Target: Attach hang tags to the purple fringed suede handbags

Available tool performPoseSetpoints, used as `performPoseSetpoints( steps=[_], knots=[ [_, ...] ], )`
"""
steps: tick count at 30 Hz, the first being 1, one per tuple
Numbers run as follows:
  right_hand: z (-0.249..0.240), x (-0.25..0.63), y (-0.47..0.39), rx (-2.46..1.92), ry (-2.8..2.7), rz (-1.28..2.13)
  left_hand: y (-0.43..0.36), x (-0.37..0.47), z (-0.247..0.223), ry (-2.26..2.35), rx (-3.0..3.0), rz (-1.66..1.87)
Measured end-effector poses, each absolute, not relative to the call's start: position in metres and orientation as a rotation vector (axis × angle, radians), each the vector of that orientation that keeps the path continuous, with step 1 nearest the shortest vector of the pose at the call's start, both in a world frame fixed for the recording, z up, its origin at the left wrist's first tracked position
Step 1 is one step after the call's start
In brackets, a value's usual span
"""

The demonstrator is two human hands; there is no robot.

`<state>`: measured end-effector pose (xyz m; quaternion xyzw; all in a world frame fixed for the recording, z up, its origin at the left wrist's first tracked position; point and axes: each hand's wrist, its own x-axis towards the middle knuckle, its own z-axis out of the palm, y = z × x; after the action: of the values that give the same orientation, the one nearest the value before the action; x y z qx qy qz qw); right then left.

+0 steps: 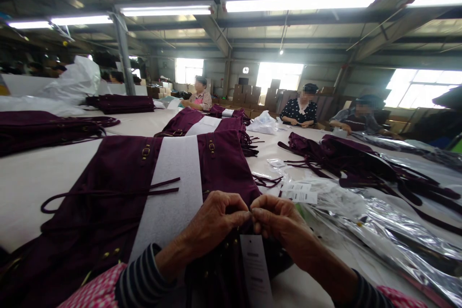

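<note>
White rectangular paper hang tag [256,269]: hanging just below both hands, print too small to read | left hand [216,216], right hand [279,219]: pinching, fingertips meeting, held item indiscernible | dark-purple fabric bag [126,166]: lying beyond left hand

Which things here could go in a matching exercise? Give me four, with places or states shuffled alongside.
1. Left hand
2. Front hang tag
3. Wide paper strip
4. Wall clock

A. Lying across a purple bag
B. Round, in the background
C. Pinching, close to the right hand
D. White, with lines of print

Pairs: 1-C; 2-D; 3-A; 4-B
</note>
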<state>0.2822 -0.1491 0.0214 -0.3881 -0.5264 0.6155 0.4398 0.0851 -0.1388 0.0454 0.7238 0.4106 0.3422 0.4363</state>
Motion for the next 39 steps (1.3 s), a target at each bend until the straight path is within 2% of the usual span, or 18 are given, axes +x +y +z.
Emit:
performPoseSetpoints(
  steps=[10, 19, 29, 39],
  knots=[
    [0.028, 0.274, -0.145, -1.061, -1.367, 1.374, -0.142, 0.089, 0.045, 1.100, 1.947, 0.871],
    [0.022, 0.274, -0.149, -1.002, -1.236, 1.487, -0.142, 0.091, 0.047, 1.137, 1.874, 0.938],
    [0.015, 0.273, -0.146, -0.967, -1.208, 1.463, -0.139, 0.085, 0.043, 1.036, 1.746, 0.848],
    [0.019, 0.261, -0.152, -1.092, -1.264, 1.207, -0.140, 0.089, 0.042, 1.133, 1.854, 0.887]
  ],
)
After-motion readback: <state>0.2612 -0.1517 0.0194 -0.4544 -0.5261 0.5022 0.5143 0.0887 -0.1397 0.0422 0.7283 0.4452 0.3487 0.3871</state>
